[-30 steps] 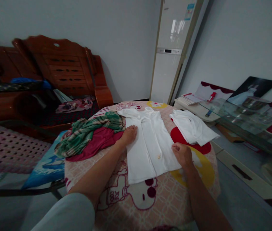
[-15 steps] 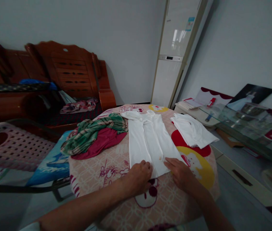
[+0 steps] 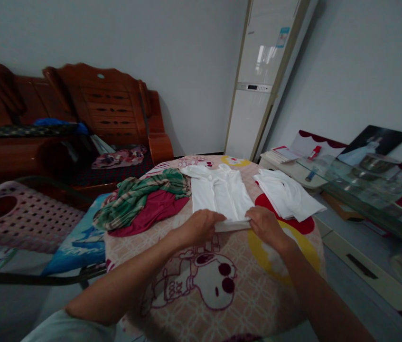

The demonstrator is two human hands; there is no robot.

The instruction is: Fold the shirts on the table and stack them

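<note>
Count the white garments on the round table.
2 visible: a white shirt, its near edge in the left hand and right hand, and a folded white garment right of it. Others may hide underneath.

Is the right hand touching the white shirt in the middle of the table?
Touching. The head view shows the right hand with its fingertips on the near edge of the white shirt.

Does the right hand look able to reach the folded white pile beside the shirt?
Probably yes: the folded white pile lies close by, with nothing standing between. But the right hand is pinching the white shirt's near edge, so it would likely need to let go first.
</note>
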